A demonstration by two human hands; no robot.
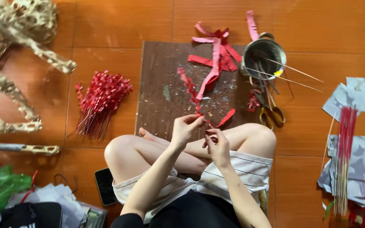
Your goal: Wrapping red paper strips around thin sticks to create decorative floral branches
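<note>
I sit cross-legged on an orange tile floor. My left hand [185, 128] pinches a thin stick wrapped in red fringed paper [191, 89], which slants up and away to the left. My right hand [217, 143] pinches the same stick lower down, where a loose tail of the red paper strip [227, 118] sticks out to the right. The long free end of the strip [213, 69] runs up across a dark wooden board [161, 103] in front of my knees.
A bundle of finished red-wrapped sticks [100, 101] lies left of the board. A metal pot [263, 52] with skewers and yellow-handled scissors [271, 114] lie to the right. Bare sticks on grey paper [345, 147] lie far right. A woven frame [9, 63] stands left, a phone [104, 185] by my thigh.
</note>
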